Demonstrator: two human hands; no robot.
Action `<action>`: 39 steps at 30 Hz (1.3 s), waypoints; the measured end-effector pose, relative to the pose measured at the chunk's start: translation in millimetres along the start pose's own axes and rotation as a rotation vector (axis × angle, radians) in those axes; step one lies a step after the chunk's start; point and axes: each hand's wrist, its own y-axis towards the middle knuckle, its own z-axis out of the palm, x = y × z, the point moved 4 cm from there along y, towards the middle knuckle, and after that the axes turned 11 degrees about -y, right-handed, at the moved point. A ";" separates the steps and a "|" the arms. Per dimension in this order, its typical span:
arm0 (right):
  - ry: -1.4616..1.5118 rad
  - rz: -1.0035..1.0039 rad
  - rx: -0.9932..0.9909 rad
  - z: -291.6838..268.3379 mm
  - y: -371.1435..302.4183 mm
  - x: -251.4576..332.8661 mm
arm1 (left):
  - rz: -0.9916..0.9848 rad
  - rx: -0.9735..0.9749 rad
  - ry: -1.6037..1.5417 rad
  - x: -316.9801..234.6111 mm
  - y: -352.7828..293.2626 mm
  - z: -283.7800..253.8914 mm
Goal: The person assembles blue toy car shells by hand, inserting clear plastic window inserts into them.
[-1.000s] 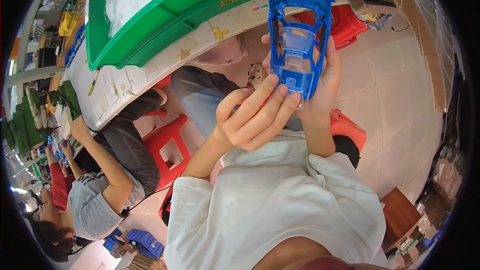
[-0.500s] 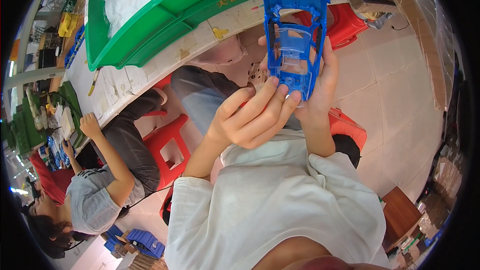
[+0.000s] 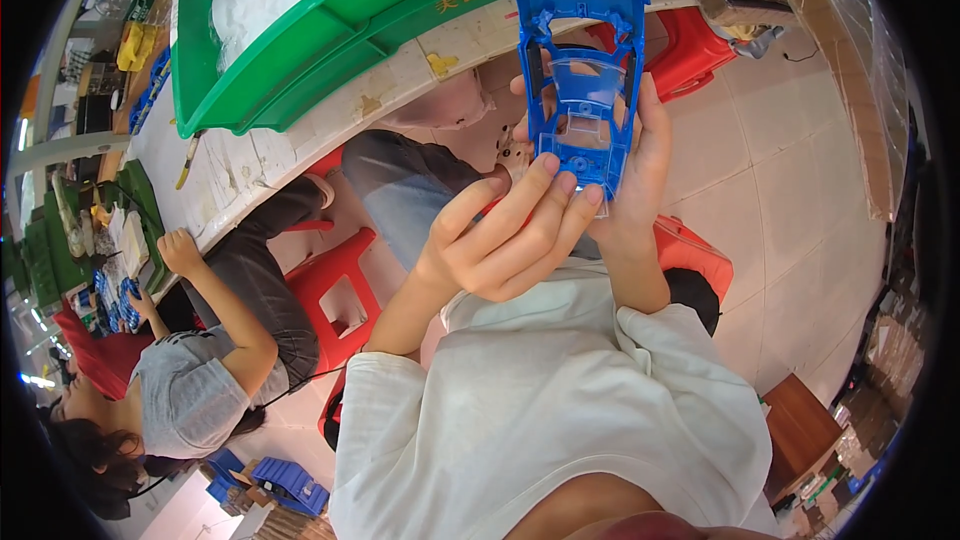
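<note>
A blue toy car body shell (image 3: 633, 60) is held up in front of me, its hollow inside facing me. Clear plastic window parts (image 3: 588, 90) sit within it. My right hand (image 3: 640, 165) cradles the shell from beneath and the right side, with fingertips showing past its left edge. The fingertips of my left hand (image 3: 520, 235) press together on the near end of the shell, where a clear plastic edge (image 3: 601, 210) sticks out. What lies under those fingertips is partly hidden.
A green crate (image 3: 330, 50) with white wrapping inside stands on the worn white table (image 3: 290, 165). At left a co-worker (image 3: 190, 380) sits at the same table. Red stools (image 3: 340, 305) stand below, and a cardboard sheet (image 3: 840, 70) rises at the right.
The shell has shifted slightly left, with my right hand moving along. My left fingertips stay on its near end. The co-worker at left has moved a little.
</note>
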 end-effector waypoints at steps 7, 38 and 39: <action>-0.023 -0.019 0.068 2.7 0.8 1.2 | -0.006 -0.018 -0.026 2.4 -0.4 0.6; -0.030 -0.068 0.026 18.4 -4.8 -1.0 | -0.031 -0.084 0.039 10.6 5.3 2.3; -0.027 -0.094 0.153 14.7 -5.3 -2.6 | -0.104 -0.016 0.051 10.0 8.4 2.4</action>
